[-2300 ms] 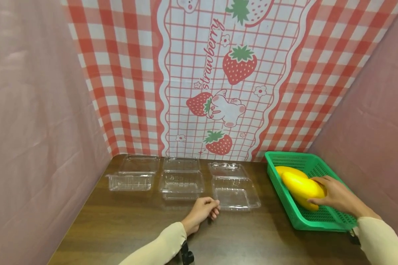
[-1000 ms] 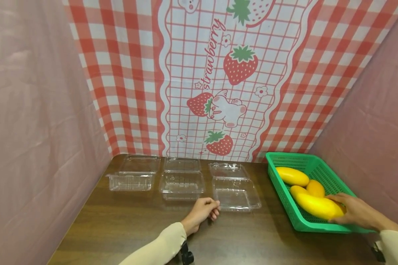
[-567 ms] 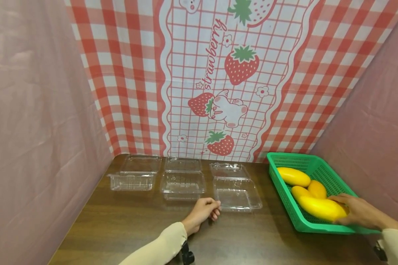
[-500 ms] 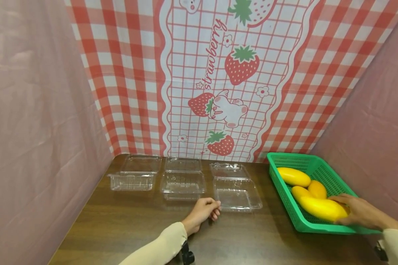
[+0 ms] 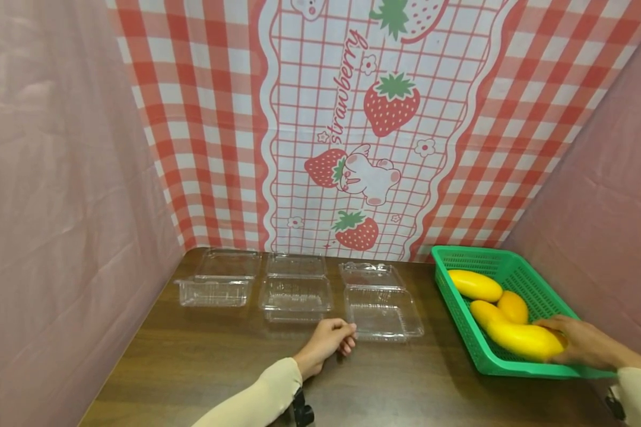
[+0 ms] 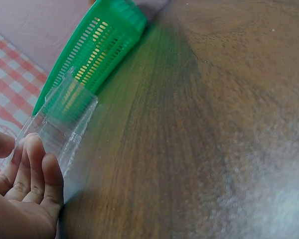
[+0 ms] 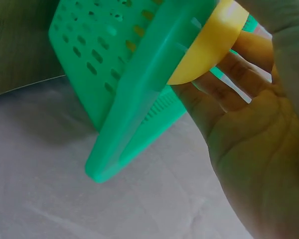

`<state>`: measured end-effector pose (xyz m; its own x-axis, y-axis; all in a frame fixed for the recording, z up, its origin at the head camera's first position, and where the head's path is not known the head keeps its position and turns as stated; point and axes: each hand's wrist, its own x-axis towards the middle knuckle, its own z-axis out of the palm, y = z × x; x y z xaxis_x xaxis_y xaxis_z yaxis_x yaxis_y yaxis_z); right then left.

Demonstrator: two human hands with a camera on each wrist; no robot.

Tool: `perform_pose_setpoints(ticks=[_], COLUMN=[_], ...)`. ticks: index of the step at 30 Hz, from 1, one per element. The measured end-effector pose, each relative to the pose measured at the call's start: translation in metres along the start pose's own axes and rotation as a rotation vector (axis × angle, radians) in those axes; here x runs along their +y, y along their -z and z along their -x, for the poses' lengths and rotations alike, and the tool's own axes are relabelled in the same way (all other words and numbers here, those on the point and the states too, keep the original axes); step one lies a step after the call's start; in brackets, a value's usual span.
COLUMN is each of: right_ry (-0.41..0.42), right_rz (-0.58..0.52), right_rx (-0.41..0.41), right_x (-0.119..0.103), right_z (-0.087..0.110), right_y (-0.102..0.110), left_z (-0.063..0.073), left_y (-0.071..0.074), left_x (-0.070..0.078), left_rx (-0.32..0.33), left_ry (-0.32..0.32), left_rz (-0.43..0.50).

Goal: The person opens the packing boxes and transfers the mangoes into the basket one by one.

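In the head view my right hand [image 5: 587, 344] holds the end of a yellow mango [image 5: 526, 341] at the near right of the green basket [image 5: 459, 332]. The right wrist view shows the fingers curved along that mango [image 7: 209, 47], close to the basket rim [image 7: 159, 64]. Several more mangoes [image 5: 475, 284] lie in the basket behind it. My left hand [image 5: 324, 344] rests on the table with loosely bent fingers, its fingertips right at the near left corner of a clear plastic clamshell box [image 5: 379, 314]. In the left wrist view the thumb stands apart from the fingers [image 6: 35, 164].
Two more clear clamshell boxes with raised lids stand to the left, one in the middle [image 5: 294, 296] and one at the far left [image 5: 213, 293]. A checked strawberry cloth [image 5: 213, 148] hangs behind the wooden table [image 5: 192, 367]. Pink cloth [image 5: 603, 207] lines both sides.
My right hand has moved the mango from the basket's middle to its near right part, uncovering other mangoes. In the last half second it shifts slightly rightward. My left hand stays put.
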<state>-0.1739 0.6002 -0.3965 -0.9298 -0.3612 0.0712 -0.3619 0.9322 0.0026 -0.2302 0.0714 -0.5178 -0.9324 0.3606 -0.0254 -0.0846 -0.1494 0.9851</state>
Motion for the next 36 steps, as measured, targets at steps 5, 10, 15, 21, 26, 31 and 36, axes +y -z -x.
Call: perform_pose_setpoints(ticks=[5,10,15,21,26,31,36], right_ry=[0.128,0.168,0.21,0.195,0.138,0.009,-0.055], right_rz=[0.032,0.017,0.022,0.034,0.022,-0.071,-0.134], right_rx=[0.059,0.052,0.077,0.041,-0.01,-0.142,-0.19], right_x=[0.004,0.008,0.011,0.012,0.009,0.005,0.005], right_z=[-0.003,-0.006,-0.006,-0.005,-0.008,-0.01,-0.009], right_y=[-0.005,-0.008,-0.013,-0.018,-0.014,-0.01,-0.011], left_z=[0.0,0.0,0.0,0.0,0.0,0.0,0.001], left_y=[0.0,0.0,-0.001,-0.002,-0.002,-0.001,-0.002], left_x=[0.001,0.002,0.002,0.0,0.001,0.002,0.002], left_rx=[0.0,-0.002,0.004,0.013,0.013,0.013,0.013], left_ry=[0.001,0.002,0.01,0.006,-0.005,0.006,0.005], left_rz=[-0.002,0.006,0.003,-0.001,-0.003,-0.006,0.0])
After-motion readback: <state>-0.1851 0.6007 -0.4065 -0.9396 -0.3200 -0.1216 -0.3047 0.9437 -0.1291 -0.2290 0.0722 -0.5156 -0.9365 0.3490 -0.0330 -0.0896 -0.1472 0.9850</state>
